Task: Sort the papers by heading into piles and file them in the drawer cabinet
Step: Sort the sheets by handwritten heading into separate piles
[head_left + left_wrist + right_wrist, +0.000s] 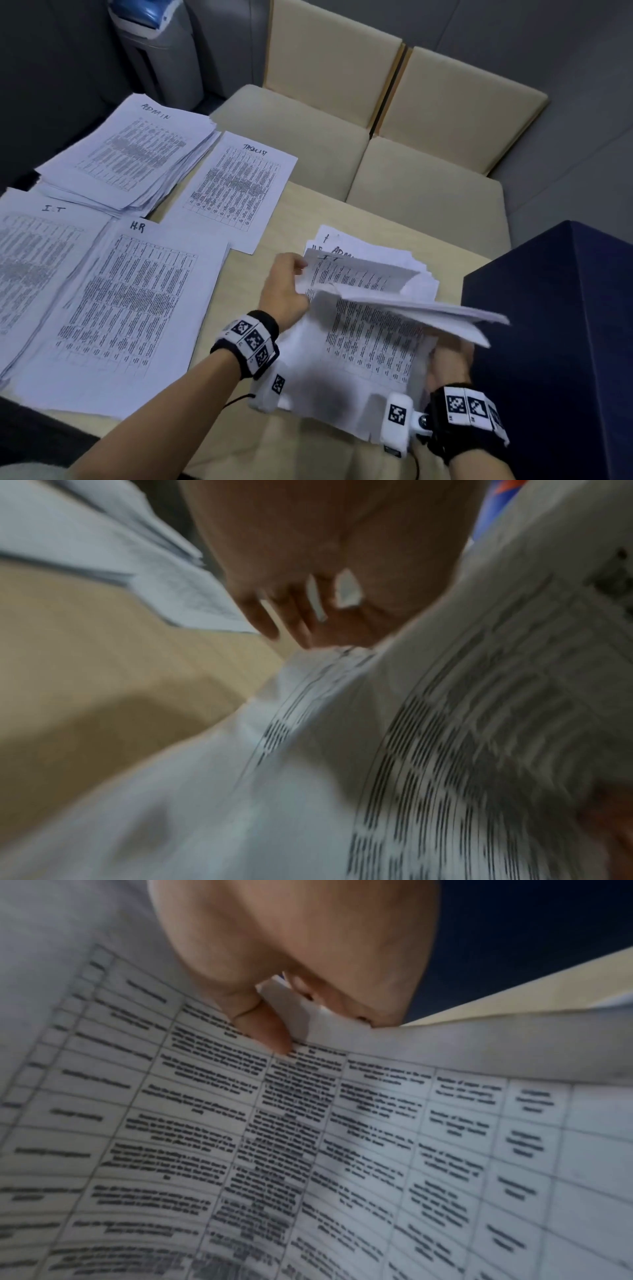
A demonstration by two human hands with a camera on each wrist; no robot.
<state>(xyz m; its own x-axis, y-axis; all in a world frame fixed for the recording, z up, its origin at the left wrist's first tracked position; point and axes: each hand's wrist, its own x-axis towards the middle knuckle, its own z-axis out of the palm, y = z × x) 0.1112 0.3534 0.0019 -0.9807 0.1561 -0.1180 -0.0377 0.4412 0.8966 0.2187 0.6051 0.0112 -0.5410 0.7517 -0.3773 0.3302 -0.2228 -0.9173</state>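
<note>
An unsorted paper stack (373, 329) lies at the right of the wooden table (274, 219). My left hand (301, 272) pinches the left edge of a raised sheet (356, 274) headed I.T; its curled fingers (291, 615) show blurred in the left wrist view. My right hand (445, 358) grips a few lifted sheets (428, 311) at the stack's right side, thumb (270, 1034) on the printed page (308, 1150). Sorted papers lie to the left: the ADMIN pile (133, 150), a single sheet with an unclear heading (236, 188), the IT pile (30, 274) and the HR pile (126, 308).
A dark blue cabinet (555, 342) stands right beside the stack, touching the table's right side. Cream cushioned chairs (394, 113) line the far edge. A grey bin with a blue top (154, 44) stands at the back left.
</note>
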